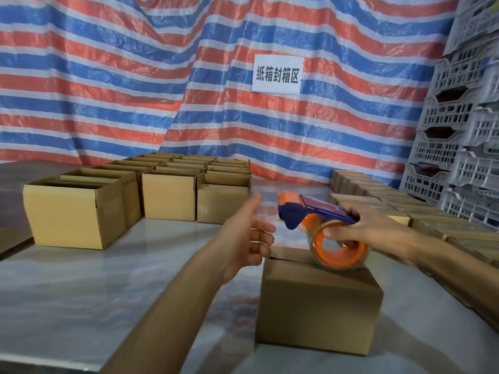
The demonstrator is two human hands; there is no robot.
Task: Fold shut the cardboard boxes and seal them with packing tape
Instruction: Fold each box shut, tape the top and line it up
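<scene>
While in hand, dispenser atop box

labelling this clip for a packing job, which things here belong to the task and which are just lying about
Part of the job:
closed box in front
tape dispenser, gripped by the right hand above it
left hand, open and empty
open boxes at left

Lying about:
plastic crates
striped tarp
paper sign
</scene>
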